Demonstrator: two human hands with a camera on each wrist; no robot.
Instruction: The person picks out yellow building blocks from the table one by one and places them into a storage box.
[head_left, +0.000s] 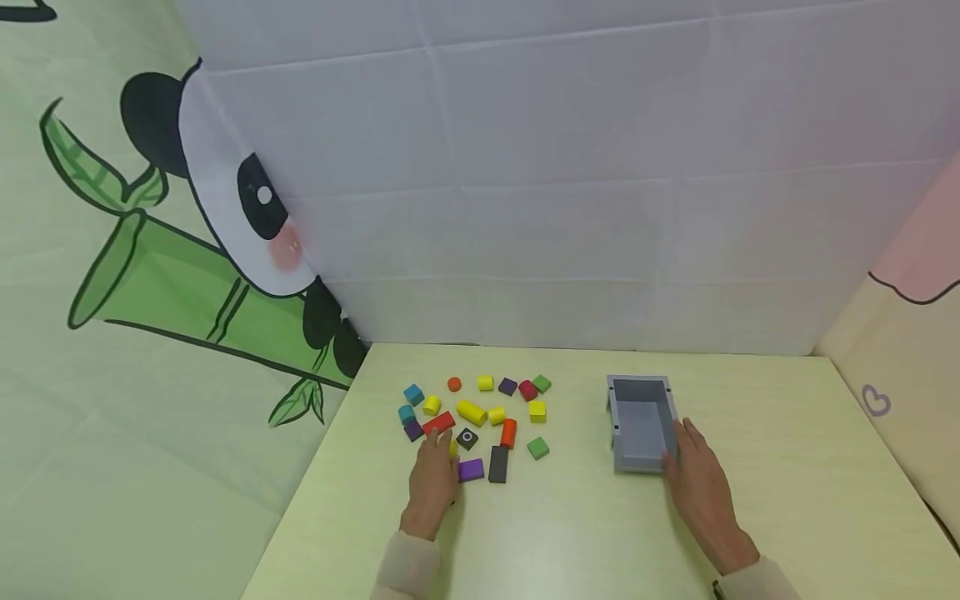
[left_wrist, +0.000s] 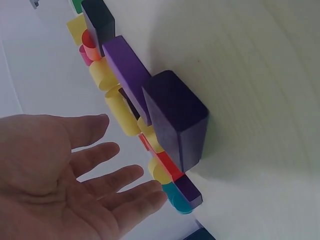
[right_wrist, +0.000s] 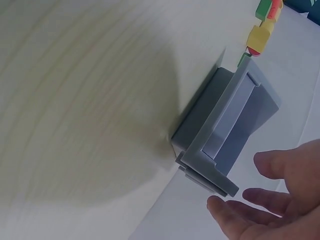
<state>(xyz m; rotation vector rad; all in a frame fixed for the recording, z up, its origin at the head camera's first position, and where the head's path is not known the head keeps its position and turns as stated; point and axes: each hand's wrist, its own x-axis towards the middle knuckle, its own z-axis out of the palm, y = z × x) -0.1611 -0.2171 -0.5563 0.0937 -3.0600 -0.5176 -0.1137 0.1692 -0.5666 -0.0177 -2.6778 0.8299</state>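
1. The two light sleeves, left [head_left: 408, 562] and right [head_left: 759, 581], are nearest, reaching in over the table [head_left: 570, 533]; a dark band [head_left: 717, 590] shows at the right cuff.
2. The left hand [head_left: 433, 479] is above the blocks on the left half of the table. Its fingers are nearly straight and slightly spread, the thumb apart, pinching nothing.
3. A tall dark block [left_wrist: 172, 120] stands before that hand in the left wrist view; in the head view the hand hides most of it. A yellow piece [head_left: 453, 448] is partly hidden too. Just beside lie a purple block [head_left: 471, 470] and a red block [head_left: 438, 423].
4. The right hand [head_left: 701, 483] is at the grey box [head_left: 641, 460], by its near right corner. The fingers are loosely bent and spread; whether a fingertip touches the box I cannot tell.
5. The box sits upright, right of the table's middle and short of the far edge.
6. The other blocks are scattered towards the far left corner: a blue block [head_left: 413, 394] nearest the left edge, an orange disc [head_left: 454, 383] towards the far edge, a black block [head_left: 498, 464] touching an orange cylinder [head_left: 508, 433], and a yellow cube [head_left: 537, 411] on the side towards the box.
7. Beyond the far edge hangs white cloth [head_left: 555, 208].
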